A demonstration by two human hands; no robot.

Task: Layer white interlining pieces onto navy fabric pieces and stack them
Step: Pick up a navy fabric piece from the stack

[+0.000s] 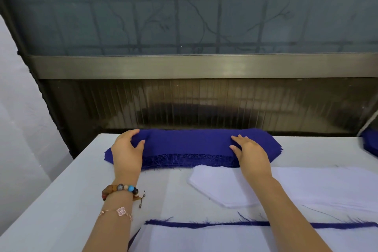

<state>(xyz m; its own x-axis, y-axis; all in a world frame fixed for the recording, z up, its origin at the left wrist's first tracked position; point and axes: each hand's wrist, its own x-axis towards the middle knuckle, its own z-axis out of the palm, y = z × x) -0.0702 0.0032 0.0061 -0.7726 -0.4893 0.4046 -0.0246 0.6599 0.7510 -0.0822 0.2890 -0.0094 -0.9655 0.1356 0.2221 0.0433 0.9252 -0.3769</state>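
A thick stack of navy fabric pieces (190, 145) lies at the far edge of the white table (61, 190), its frayed edge facing me. My left hand (126, 151) grips the stack's left end, thumb on top and fingers curled over the far side. My right hand (249, 153) rests on the right part of the stack with straight fingers. A stack of white interlining pieces (225, 188) sits in front of the navy stack, partly under my right forearm. Close to me lies a navy piece covered by white interlining (204, 239), only its frayed navy border showing.
A dark window and metal ledge (204, 65) rise directly behind the table's far edge. More navy fabric (371, 145) shows at the right border. A white wall stands at the left. Beaded and chain bracelets circle my left wrist.
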